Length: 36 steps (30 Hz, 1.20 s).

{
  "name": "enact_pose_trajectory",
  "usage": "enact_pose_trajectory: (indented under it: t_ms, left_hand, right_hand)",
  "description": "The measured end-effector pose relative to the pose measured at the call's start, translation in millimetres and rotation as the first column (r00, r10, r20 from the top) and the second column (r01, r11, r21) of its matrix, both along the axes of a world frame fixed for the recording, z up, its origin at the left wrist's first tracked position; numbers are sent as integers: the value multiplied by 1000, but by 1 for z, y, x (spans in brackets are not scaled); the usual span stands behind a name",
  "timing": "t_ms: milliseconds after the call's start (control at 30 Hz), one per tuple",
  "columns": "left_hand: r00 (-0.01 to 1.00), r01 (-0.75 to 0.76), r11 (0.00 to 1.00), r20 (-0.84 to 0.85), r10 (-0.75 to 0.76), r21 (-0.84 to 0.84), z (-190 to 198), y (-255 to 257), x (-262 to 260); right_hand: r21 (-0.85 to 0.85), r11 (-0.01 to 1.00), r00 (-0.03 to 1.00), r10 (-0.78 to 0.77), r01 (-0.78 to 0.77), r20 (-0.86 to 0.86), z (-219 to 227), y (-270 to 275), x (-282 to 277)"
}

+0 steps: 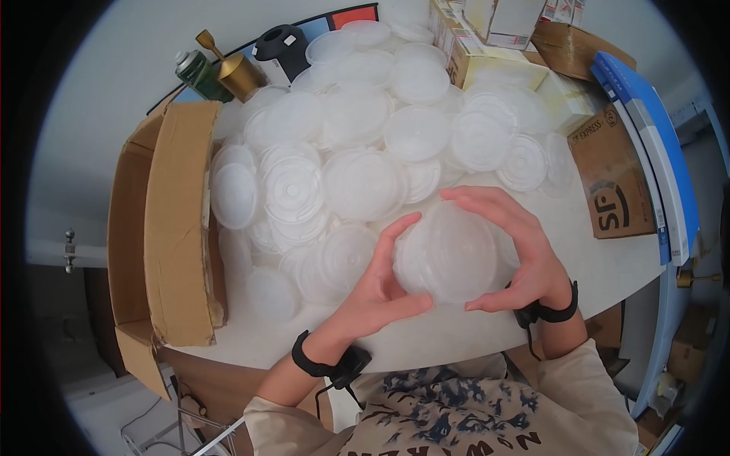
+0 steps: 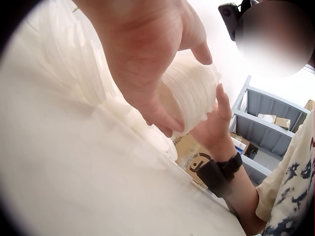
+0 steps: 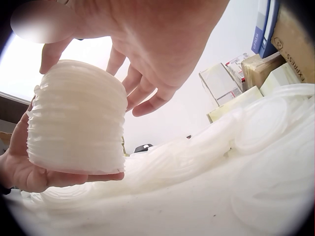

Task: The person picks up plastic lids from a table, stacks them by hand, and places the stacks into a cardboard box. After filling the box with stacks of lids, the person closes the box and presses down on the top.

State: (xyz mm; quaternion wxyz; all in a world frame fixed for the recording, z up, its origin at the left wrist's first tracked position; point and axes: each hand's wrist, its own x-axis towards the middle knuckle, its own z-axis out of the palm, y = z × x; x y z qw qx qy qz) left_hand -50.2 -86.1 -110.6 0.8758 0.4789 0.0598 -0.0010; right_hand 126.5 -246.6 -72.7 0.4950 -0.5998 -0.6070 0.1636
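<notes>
Between both hands is a thick stack of translucent white plastic lids (image 1: 456,251), held above the table near its front edge. My left hand (image 1: 384,281) grips the stack's left side, thumb toward me and fingers on the far side. On the right side my right hand (image 1: 525,251) curves round it, fingertips at the far rim and thumb at the near rim. The ridged edges of the stacked lids (image 3: 76,123) show in the right wrist view. Many loose lids (image 1: 357,182) lie heaped beyond the hands across the table.
An opened cardboard box (image 1: 179,220) stands at the table's left edge. At the right are an SF carton (image 1: 612,175) and blue-and-white flat packages (image 1: 646,144). Further back stand small boxes (image 1: 494,61), a green bottle (image 1: 201,76), a brass-coloured vessel (image 1: 239,76) and a black device (image 1: 281,49).
</notes>
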Motion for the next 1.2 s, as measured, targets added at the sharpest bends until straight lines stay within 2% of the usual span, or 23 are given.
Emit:
enact_pose_trajectory:
  t_ms: [567, 767, 833, 1200]
  left_hand:
    - [1000, -9, 1000, -23, 9, -12, -2, -1, 0]
    - [999, -33, 999, -18, 32, -36, -2, -1, 0]
    - [999, -43, 998, -26, 42, -44, -2, -1, 0]
    - [998, -60, 997, -22, 58, -56, 0, -1, 0]
  right_hand:
    - [45, 999, 999, -2, 5, -48, -3, 1, 0]
    - [13, 1000, 1000, 2, -2, -4, -3, 2, -3]
    - [13, 999, 996, -35, 34, 80, -1, 0, -2]
    - [8, 1000, 997, -23, 22, 73, 3, -2, 0]
